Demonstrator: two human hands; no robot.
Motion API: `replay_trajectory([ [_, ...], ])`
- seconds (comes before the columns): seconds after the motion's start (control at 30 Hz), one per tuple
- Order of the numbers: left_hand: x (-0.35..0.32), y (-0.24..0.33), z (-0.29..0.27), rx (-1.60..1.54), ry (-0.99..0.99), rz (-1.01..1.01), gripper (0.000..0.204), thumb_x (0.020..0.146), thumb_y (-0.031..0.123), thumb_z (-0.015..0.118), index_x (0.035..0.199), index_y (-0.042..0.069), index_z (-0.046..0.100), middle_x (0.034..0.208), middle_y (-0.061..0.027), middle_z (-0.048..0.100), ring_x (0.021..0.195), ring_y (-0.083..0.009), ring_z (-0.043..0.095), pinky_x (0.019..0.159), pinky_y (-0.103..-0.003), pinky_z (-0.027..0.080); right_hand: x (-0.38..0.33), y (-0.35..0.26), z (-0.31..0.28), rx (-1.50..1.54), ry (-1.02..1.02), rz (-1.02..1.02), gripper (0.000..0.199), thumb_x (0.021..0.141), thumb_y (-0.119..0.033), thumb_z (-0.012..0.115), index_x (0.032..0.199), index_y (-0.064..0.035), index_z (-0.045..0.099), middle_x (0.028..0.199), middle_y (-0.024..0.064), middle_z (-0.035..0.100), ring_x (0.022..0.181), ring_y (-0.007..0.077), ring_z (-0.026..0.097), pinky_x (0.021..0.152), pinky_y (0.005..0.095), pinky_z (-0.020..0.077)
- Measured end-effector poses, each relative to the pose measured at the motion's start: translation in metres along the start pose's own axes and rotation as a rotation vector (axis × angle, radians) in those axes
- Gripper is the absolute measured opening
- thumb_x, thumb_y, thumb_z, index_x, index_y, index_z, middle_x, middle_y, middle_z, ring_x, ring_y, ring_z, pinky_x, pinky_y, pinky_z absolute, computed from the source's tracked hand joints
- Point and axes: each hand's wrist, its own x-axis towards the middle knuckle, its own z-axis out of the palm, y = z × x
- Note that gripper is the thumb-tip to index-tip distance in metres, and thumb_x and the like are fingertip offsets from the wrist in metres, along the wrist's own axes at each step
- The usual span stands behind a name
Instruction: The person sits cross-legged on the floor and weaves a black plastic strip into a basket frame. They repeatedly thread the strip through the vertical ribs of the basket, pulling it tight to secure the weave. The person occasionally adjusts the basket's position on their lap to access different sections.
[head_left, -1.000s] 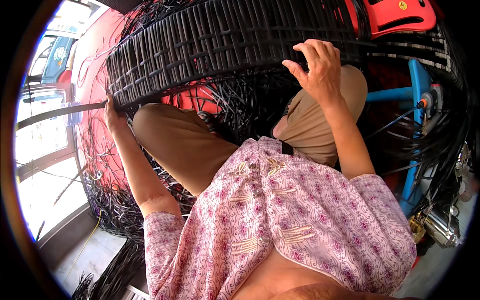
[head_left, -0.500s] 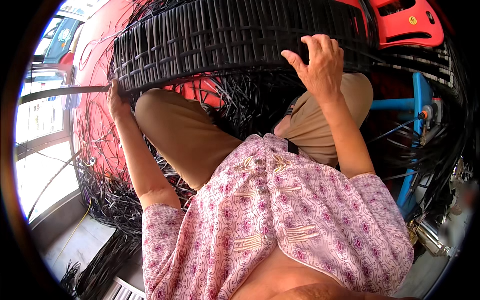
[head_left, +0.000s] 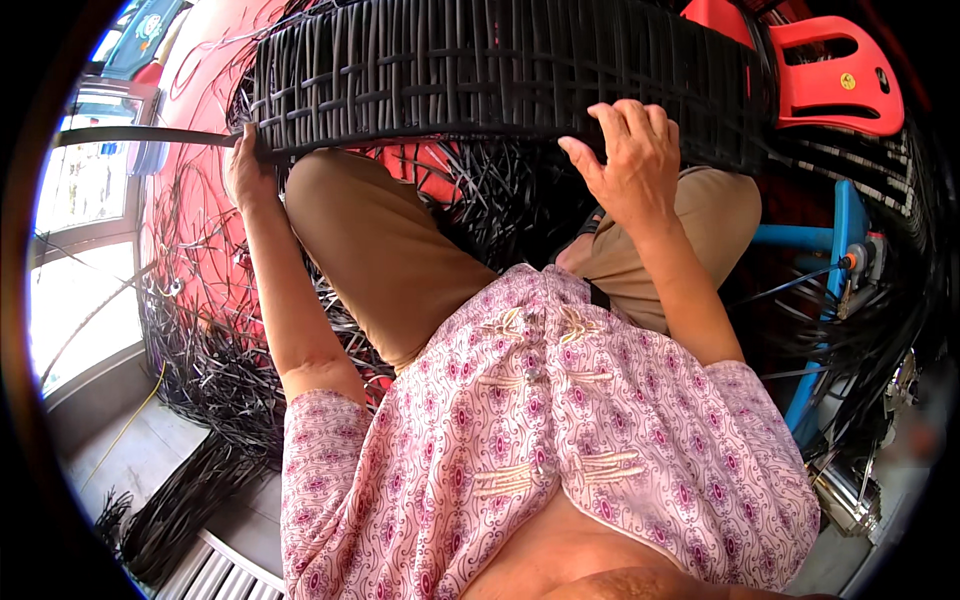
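Observation:
A long black woven wicker panel (head_left: 500, 85) lies across my knees, its near edge running over them. At its left end, my left hand (head_left: 248, 172) is closed at the near corner, gripping a flat black strip (head_left: 150, 134) that sticks out to the left. Part of that grip is hidden by the fingers. My right hand (head_left: 635, 165) hovers over the right part of the panel's near edge. Its thumb and fingers are curved and spread apart, with nothing between them.
Tangled black strips (head_left: 215, 365) cover the red floor covering (head_left: 200, 215) at left and under the panel. A red plastic stool (head_left: 835, 105) stands at the far right, near a blue frame (head_left: 838, 270). A bundle of black strips (head_left: 185, 510) lies at the lower left.
The whole view has shifted, so the panel and stool sit slightly lower and farther right. My right hand stays spread above the near edge; my left hand keeps its hold at the corner.

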Motion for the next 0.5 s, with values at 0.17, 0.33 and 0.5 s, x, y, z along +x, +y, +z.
replay_trajectory([
  [0.17,-0.027,0.012,0.025,0.012,0.000,0.005,0.014,0.094,0.018,0.070,0.097,0.004,0.068,0.089,-0.0034,0.069,0.078,-0.0157,0.066,0.069,-0.032,0.055,0.020,-0.020,0.001,0.118,0.179,-0.076,0.039,0.081,-0.041,0.077,0.103,-0.0090,0.068,0.097,0.0042,0.061,0.093,0.0258,0.057,0.084,0.0401,0.0446],
  [0.33,-0.016,0.000,0.007,0.022,-0.018,0.006,0.013,0.094,0.018,0.071,0.095,0.005,0.068,0.087,-0.0028,0.069,0.075,-0.0147,0.065,0.067,-0.031,0.054,0.027,-0.037,0.025,0.077,0.053,-0.093,0.045,0.078,-0.042,0.078,0.103,-0.0071,0.065,0.097,0.0051,0.057,0.091,0.0261,0.054,0.081,0.0402,0.0432],
  [0.5,-0.013,-0.005,0.011,0.066,-0.019,0.047,0.013,0.093,0.018,0.072,0.093,0.005,0.068,0.085,-0.0024,0.068,0.073,-0.0137,0.065,0.065,-0.029,0.054,0.022,-0.042,0.020,0.099,0.027,-0.111,0.046,0.084,-0.047,0.074,0.105,-0.0075,0.065,0.098,0.0036,0.057,0.091,0.0250,0.054,0.081,0.0390,0.0444],
])
